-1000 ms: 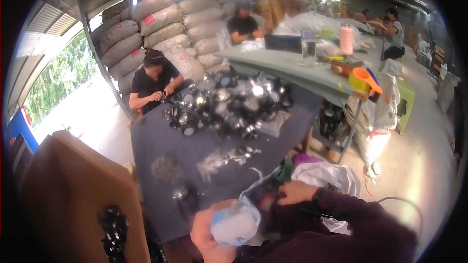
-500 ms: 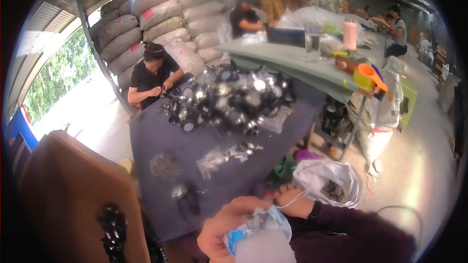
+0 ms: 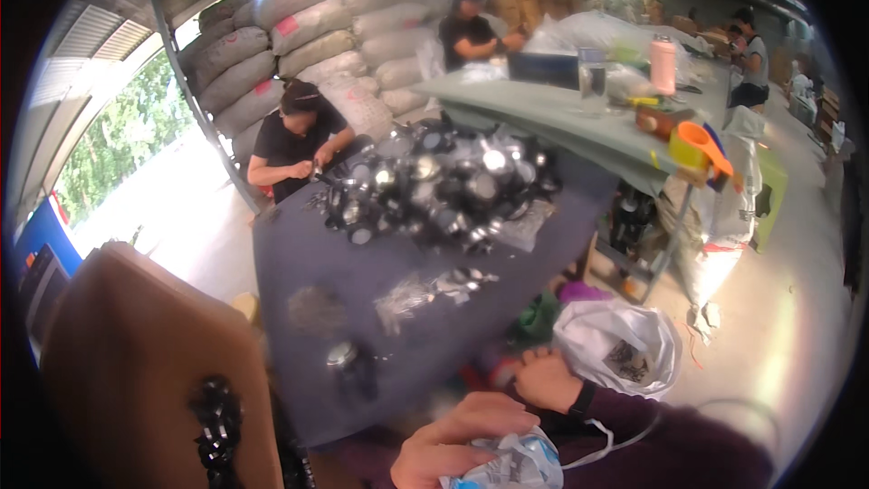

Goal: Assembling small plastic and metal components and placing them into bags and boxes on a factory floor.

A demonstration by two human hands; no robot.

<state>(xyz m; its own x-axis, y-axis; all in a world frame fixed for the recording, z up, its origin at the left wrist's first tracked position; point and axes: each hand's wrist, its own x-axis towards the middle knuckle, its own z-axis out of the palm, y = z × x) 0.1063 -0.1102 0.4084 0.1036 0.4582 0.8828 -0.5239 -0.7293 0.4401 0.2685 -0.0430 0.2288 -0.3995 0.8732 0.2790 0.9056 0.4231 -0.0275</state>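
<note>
At the lower middle, my left hand [image 3: 457, 430] is closed around a crumpled white-and-blue piece of thin wrapping [image 3: 520, 462]. A white cord [image 3: 605, 442] loops out from beside it towards my dark sleeve. My right hand [image 3: 548, 382], with a dark band on its wrist, lies past the wrapping near the table's edge. Its fingers are curled, and whatever they may hold is hidden. Closest to my hands on the dark cloth-covered table [image 3: 425, 258] stands a black, silver-topped watch-like piece [image 3: 348, 362]. Beyond it lie small metal pins [image 3: 317, 308] and clear-wrapped silver parts [image 3: 462, 282].
A large heap of black-and-silver watch-like pieces [image 3: 444, 186] covers the table's far part. A co-worker [image 3: 299, 136] handles a piece there. A brown carton [image 3: 154, 353] rises at left; a white sack [image 3: 615, 344] sits at right. A green table [image 3: 534, 109] holds a pink bottle [image 3: 663, 63] and tape [image 3: 692, 145].
My left hand has moved right and slightly down with the wrapping, which looks more crumpled. The cord has dropped away from my right hand. The whole view has shifted slightly.
</note>
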